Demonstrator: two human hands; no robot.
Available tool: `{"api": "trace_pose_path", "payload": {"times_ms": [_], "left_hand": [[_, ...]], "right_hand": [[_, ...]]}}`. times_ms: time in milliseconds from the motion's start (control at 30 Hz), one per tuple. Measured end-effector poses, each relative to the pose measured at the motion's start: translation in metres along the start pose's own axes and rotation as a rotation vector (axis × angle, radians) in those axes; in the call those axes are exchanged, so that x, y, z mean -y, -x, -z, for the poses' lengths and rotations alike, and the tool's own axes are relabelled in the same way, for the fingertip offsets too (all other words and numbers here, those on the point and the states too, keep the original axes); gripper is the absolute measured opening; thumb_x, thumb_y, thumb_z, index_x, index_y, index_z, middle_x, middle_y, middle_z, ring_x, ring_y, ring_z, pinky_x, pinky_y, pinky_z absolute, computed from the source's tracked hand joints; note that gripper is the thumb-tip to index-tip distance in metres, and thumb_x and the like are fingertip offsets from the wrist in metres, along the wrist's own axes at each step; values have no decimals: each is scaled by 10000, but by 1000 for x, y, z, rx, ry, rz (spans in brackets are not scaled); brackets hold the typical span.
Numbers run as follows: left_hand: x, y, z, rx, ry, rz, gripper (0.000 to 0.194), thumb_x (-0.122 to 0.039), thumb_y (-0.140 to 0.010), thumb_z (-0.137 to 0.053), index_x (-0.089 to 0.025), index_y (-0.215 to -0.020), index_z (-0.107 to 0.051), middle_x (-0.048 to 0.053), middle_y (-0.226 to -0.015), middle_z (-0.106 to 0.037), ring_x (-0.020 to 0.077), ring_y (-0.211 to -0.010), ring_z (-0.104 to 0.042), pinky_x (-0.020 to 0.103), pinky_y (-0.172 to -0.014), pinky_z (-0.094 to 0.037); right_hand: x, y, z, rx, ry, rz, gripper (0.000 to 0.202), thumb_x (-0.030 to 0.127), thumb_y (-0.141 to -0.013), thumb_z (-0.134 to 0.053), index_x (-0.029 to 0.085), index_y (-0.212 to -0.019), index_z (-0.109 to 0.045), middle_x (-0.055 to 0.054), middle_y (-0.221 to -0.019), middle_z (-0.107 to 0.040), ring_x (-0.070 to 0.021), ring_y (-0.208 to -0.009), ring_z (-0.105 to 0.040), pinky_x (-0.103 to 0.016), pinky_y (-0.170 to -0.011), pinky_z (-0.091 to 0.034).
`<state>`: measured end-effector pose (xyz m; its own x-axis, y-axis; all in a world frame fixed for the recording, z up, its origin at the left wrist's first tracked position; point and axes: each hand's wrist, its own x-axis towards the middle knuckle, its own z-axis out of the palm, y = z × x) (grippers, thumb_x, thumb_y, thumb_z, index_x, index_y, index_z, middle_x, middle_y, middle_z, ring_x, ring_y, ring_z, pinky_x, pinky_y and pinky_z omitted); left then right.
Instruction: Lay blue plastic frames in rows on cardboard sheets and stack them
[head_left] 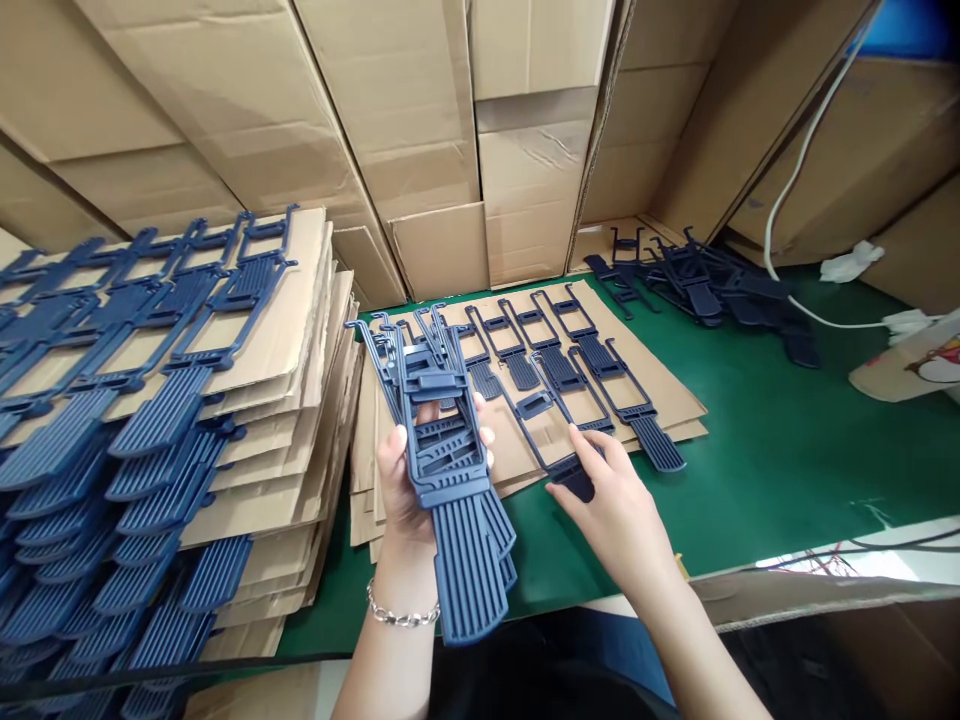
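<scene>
My left hand [401, 480] is closed around a bundle of dark blue plastic frames [466, 560], each with a rectangular loop, hooked ends and a ribbed paddle. The bundle is held up over a cardboard sheet [652, 370]. To its right, my right hand [611, 500] has thumb and fingers pinched on the lower end of another blue plastic frame [551, 455] at the sheet's front edge. More frames of the same kind lie in rows on the sheet, among them one blue frame [622, 390] at the right with its paddle past the edge.
At the left stands a tall stack of cardboard sheets [300, 400] layered with blue frames [150, 440]. A loose pile of blue pieces [697, 280] lies at the back right of the green table [780, 450]. Cardboard panels [420, 110] wall the back; a white cable [787, 190] hangs at right.
</scene>
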<state>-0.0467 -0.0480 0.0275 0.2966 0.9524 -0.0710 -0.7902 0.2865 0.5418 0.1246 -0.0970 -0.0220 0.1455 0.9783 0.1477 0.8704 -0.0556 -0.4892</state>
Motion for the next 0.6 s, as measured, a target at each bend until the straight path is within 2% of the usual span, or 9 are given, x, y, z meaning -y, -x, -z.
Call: {"api": "trace_pose_path", "payload": {"times_ms": [133,267,367,500,600], "left_hand": [[-1,4,3,-20,-25,-8,448,-492,-605,-660,-238,-968,-591,69,-1006,-570,153,-689,-571,238,-541,-499],[-2,9,9,-67,-236,-56,429,-447,-664,-620,-192,-1009,-611,95,-1016,-603,186,-713,-595,259,-536,-508],[0,13,13,-188,-361,-124,373,-412,-695,-596,-163,-969,-637,101,-998,-634,203,-730,-614,264,-518,-510],[5,10,14,-380,-360,-197,420,-441,-599,-663,-138,-890,-654,93,-780,-673,230,-688,-633,300,-548,-523],[7,4,13,-443,-344,-281,434,-424,-560,-696,-164,-904,-643,69,-725,-675,237,-681,-642,308,-559,-526]], "right_hand": [[5,-10,3,18,224,5,508,304,-836,-450,197,-1327,-378,-77,-1287,-404,-174,-777,-584,-282,-540,-483],[8,-20,2,39,318,38,503,275,-831,-462,202,-1322,-386,-60,-1297,-400,-149,-733,-592,-262,-534,-484],[9,-22,-2,26,365,11,490,250,-824,-465,197,-1308,-410,-53,-1293,-405,-134,-697,-591,-249,-506,-474],[10,-20,-10,6,367,-3,460,225,-820,-468,179,-1277,-453,-45,-1281,-420,-124,-704,-595,-234,-519,-480],[10,-20,-13,10,362,0,460,205,-819,-459,173,-1278,-455,-52,-1276,-425,-117,-698,-594,-226,-511,-476]]}}
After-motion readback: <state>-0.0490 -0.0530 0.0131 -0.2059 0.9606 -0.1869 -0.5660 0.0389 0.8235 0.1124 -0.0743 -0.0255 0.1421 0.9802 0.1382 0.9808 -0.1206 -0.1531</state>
